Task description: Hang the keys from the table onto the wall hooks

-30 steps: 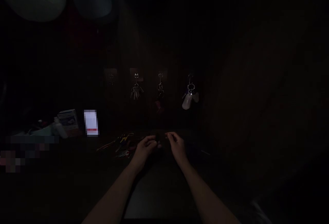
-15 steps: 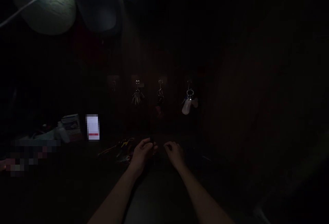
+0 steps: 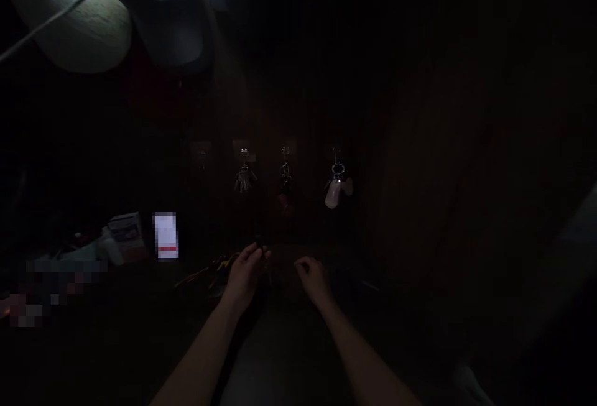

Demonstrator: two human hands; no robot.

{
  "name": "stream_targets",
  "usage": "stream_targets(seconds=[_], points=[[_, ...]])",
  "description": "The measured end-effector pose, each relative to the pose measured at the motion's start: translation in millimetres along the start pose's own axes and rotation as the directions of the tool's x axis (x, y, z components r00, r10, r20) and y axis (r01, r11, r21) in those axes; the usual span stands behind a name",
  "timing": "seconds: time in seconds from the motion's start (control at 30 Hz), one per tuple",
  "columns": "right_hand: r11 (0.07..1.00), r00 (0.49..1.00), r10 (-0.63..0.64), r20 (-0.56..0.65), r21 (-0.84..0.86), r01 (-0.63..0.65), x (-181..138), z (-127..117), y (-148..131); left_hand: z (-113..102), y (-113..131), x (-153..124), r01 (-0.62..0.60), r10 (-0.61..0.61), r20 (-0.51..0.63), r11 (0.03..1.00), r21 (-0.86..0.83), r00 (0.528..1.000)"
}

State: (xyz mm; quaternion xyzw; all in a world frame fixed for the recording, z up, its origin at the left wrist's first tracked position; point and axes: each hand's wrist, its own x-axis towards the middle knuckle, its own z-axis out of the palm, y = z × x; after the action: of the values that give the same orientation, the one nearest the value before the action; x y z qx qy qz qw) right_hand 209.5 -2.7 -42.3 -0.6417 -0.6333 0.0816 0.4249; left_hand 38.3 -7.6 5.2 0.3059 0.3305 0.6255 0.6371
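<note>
Below the hanging keys (image 3: 243,181), the left hand (image 3: 242,272) pinches a small dark object (image 3: 259,242), perhaps for close handling; right of them, the right hand (image 3: 315,278) curls, contents unclear.

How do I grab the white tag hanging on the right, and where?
Try pinching the white tag near its bottom, probably from in front and below: it hangs from a shiny ring, so its lower end hangs clear of the metal.
</note>
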Motion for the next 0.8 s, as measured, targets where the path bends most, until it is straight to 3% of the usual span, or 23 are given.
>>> stream_targets(seconds=[0.5, 0.8], points=[[0.999, 0.999, 0.041, 0.036, 0.009, -0.042, -0.6, -2.8, -1.8, 15.4, 31.5, -2.3, 0.014, -0.02, -0.037, 0.988, -0.151, 0.999], [0.999, 0.998, 0.036, 0.042, 0.007, -0.036, 1.3, -1.4, -2.1, 8.6, 61.9, 8.6, -0.083, 0.07, -0.098, 0.987, -0.138, 0.993]])
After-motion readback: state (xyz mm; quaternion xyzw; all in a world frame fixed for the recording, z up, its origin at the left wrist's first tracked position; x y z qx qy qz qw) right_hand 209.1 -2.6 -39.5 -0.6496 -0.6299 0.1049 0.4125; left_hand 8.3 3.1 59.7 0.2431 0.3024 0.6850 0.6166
